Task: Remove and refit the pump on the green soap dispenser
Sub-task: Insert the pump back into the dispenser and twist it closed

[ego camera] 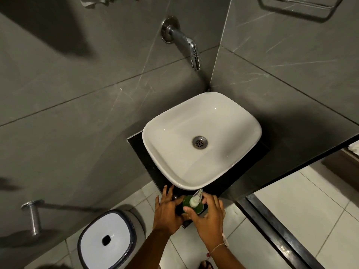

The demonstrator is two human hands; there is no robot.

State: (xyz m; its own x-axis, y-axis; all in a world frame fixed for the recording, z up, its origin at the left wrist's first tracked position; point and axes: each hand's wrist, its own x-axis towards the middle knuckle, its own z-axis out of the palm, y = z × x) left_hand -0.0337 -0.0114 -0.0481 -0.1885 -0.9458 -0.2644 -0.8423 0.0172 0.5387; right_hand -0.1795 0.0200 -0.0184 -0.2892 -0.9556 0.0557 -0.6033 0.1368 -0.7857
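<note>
The green soap dispenser [191, 205] stands upright on the black counter [139, 150] at its front corner, just in front of the white basin. Its clear pump [195, 198] sits on the bottle, nozzle pointing toward the basin. My right hand [208, 216] curls around the bottle's right side, thumb on its front. My left hand [168, 207] lies at the bottle's left with fingers spread toward the basin; whether its thumb touches the bottle I cannot tell.
A white basin [161, 136] with a metal drain fills the counter. A chrome tap [186, 42] juts from the grey tiled wall above it. A white-lidded bin [105, 239] stands on the floor at lower left. A metal wall fitting [33, 216] protrudes at the left.
</note>
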